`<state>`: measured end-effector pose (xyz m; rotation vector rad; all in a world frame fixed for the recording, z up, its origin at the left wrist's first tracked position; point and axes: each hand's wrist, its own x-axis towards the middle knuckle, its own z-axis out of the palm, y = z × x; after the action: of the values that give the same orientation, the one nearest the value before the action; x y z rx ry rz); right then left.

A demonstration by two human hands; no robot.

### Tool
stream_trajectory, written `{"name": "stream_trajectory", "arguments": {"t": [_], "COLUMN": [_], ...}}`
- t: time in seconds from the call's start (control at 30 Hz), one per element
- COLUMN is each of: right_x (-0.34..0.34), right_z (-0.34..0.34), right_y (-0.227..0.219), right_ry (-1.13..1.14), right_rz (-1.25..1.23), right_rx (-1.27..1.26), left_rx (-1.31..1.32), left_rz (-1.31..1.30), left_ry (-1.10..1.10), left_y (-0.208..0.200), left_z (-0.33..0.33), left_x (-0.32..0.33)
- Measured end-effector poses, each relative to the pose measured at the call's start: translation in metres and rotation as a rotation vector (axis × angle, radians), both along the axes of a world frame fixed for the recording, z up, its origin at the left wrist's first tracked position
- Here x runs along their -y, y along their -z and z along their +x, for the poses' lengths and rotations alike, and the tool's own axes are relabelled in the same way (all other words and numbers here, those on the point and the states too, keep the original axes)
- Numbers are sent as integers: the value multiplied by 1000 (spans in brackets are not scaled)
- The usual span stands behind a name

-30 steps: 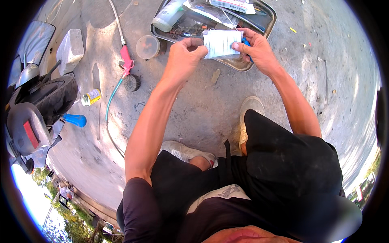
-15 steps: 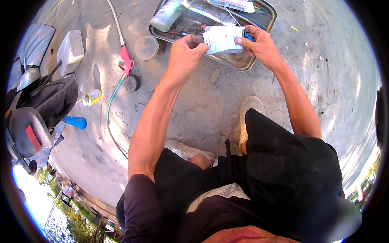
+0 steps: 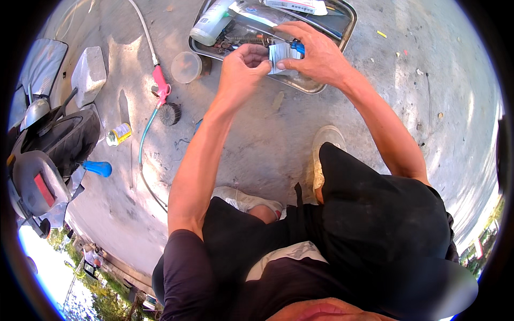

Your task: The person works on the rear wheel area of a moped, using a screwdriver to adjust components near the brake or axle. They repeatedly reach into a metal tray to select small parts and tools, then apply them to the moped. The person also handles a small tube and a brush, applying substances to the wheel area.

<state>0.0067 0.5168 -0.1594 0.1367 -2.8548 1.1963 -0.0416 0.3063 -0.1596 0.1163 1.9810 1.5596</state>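
I crouch over a concrete floor with both arms stretched forward. My left hand point(image 3: 243, 67) and my right hand point(image 3: 316, 53) together pinch a small white packet with a blue end point(image 3: 284, 52), holding it just above the near rim of a metal tray point(image 3: 308, 85). The packet looks folded or crumpled between my fingers. The tray holds a white bottle point(image 3: 210, 24), a flat white package point(image 3: 297, 6) and several small dark parts.
A clear round lid point(image 3: 186, 67) lies left of the tray. A hose with a pink nozzle point(image 3: 160, 85) and a black round brush point(image 3: 169, 113) lie further left, with a small can point(image 3: 119, 134) and a parked scooter point(image 3: 48, 155). My shoes point(image 3: 326, 144) rest on the concrete.
Both hands have moved closer together and the white packet, held flat and wide before, is now squeezed much smaller between my fingers.
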Motion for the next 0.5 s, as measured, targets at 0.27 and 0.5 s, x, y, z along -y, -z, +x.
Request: {"name": "stream_trajectory", "arguments": {"t": [0.27,0.5], "right_x": [13,24], "right_z": [-12,-4], "right_y": [16,15], "right_ry": [-35,151], "right_rz": [-74,-32], "right_rx": [328,303], "left_rx": [-38,-164], "left_rz": [-95,-254], "left_ry": [65,115], "left_y": [11,9], "left_z": [1,1], "left_x": [8,-4]}}
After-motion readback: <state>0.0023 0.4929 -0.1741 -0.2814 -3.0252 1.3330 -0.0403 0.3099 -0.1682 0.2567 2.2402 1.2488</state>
